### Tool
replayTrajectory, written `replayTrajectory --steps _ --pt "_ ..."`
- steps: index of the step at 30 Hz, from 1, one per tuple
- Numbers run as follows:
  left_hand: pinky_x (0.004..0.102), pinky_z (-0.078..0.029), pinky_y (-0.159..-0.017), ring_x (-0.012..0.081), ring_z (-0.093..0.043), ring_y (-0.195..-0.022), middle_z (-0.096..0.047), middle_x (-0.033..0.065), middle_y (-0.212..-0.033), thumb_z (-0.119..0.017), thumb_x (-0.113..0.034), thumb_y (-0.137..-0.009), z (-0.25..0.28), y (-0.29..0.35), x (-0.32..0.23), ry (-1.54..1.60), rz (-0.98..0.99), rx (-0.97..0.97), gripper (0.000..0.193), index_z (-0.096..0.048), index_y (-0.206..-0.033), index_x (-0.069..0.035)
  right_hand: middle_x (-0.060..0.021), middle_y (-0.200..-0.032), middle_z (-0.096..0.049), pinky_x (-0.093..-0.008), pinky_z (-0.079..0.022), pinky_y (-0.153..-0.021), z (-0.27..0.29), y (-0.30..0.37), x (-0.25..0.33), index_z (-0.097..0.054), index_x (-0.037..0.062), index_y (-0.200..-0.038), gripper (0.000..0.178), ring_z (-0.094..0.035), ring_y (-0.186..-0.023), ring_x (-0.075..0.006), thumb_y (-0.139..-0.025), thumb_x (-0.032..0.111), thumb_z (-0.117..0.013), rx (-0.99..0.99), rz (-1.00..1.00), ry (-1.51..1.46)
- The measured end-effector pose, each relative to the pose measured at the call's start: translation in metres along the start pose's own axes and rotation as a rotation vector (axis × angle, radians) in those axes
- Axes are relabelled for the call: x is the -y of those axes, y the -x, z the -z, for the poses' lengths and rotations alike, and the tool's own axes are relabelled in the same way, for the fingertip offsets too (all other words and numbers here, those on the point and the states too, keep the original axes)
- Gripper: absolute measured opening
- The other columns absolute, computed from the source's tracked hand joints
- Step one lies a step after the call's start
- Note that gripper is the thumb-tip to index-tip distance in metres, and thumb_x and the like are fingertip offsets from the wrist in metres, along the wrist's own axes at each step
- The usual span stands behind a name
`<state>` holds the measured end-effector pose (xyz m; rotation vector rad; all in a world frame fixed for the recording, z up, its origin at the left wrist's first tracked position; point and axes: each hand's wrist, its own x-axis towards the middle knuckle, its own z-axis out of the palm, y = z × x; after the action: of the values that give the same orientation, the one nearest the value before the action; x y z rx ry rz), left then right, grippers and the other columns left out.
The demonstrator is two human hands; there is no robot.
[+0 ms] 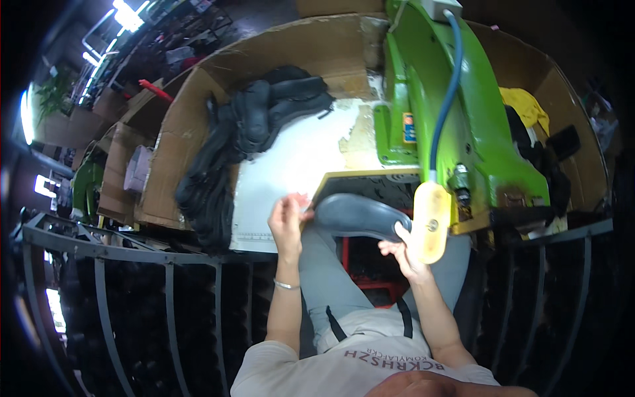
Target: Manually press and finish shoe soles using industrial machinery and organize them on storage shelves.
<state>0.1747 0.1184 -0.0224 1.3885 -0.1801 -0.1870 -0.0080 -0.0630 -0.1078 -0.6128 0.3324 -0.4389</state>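
A smooth dark grey shoe sole (360, 217) lies crosswise above my lap, in front of the green machine. My right hand (405, 255) grips its right end, partly behind the yellow rounded machine head (431, 221). By the sole's left end is my left hand (286, 220), raised at the white table's edge. Its fingers are bent together near a small pale pinkish patch, too blurred to tell whether it is a held piece or fingertips.
The green machine (486, 132) rises at the right, with a blue hose (451, 86) running down it. Black shoe parts (254, 119) are heaped on the white table (291, 169) at the left. Cardboard walls (172, 152) surround the tabletop. Metal racks (173, 298) stand on both sides.
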Motion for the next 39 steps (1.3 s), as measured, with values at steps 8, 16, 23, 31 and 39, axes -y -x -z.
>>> replayTrajectory --steps 8,16,23,31,39 --pt "0.0422 -0.042 -0.087 0.0332 -0.051 -0.098 -0.054 0.0174 -0.108 -0.075 -0.028 -0.072 0.057 -0.21 -0.007 -0.863 -0.598 -0.457 0.06 -0.05 -0.119 -0.001 -0.0235 -0.098 -0.059 -0.0438 -0.055 -0.079 -0.112 -0.115 -0.038 -0.044 -0.0059 -0.111 0.029 -0.063 -0.09 -0.0351 -0.092 0.013 -0.053 -0.112 -0.178 -0.219" --pt "0.0484 -0.038 -0.091 0.0368 -0.044 -0.11 -0.051 0.0169 -0.115 -0.079 -0.038 -0.064 0.021 -0.225 -0.015 -1.132 -0.373 -0.526 0.07 -0.052 -0.12 -0.007 -0.021 -0.093 -0.061 -0.0396 -0.058 -0.07 -0.063 -0.062 -0.046 -0.047 -0.0025 -0.113 0.026 -0.066 -0.082 -0.0311 -0.088 0.001 -0.052 -0.052 -0.32 -0.022" --pt "0.0361 -0.037 -0.098 0.0252 -0.051 -0.109 -0.054 0.017 -0.118 -0.075 -0.001 -0.06 0.025 -0.012 -0.056 -0.56 -0.562 0.028 0.068 -0.048 -0.123 0.003 -0.0179 -0.112 -0.058 -0.0394 -0.054 -0.079 -0.015 -0.006 -0.01 -0.041 0.0013 -0.129 0.047 -0.061 -0.098 -0.029 -0.095 0.033 -0.049 0.218 -0.458 -0.179" --pt "0.0301 -0.049 -0.08 0.0217 -0.056 -0.097 -0.048 0.0186 -0.119 -0.079 -0.012 -0.057 -0.07 0.123 0.013 0.277 0.06 0.533 0.104 -0.017 -0.14 0.001 -0.0078 -0.099 -0.062 -0.029 -0.051 -0.079 0.029 0.126 0.071 -0.056 -0.003 -0.108 0.034 -0.061 -0.09 -0.0161 -0.077 0.002 -0.068 -0.152 -0.362 0.122" --pt "0.0169 -0.03 -0.048 0.0005 -0.035 -0.054 -0.043 -0.0093 -0.06 -0.068 -0.008 -0.082 -0.147 0.16 0.031 -0.223 0.151 0.683 0.022 -0.051 -0.068 -0.006 -0.0092 -0.111 -0.061 -0.0307 -0.045 -0.091 0.043 0.171 0.033 -0.054 -0.0051 -0.116 0.044 -0.058 -0.101 -0.0157 -0.075 -0.004 -0.07 -0.289 -0.124 0.129"
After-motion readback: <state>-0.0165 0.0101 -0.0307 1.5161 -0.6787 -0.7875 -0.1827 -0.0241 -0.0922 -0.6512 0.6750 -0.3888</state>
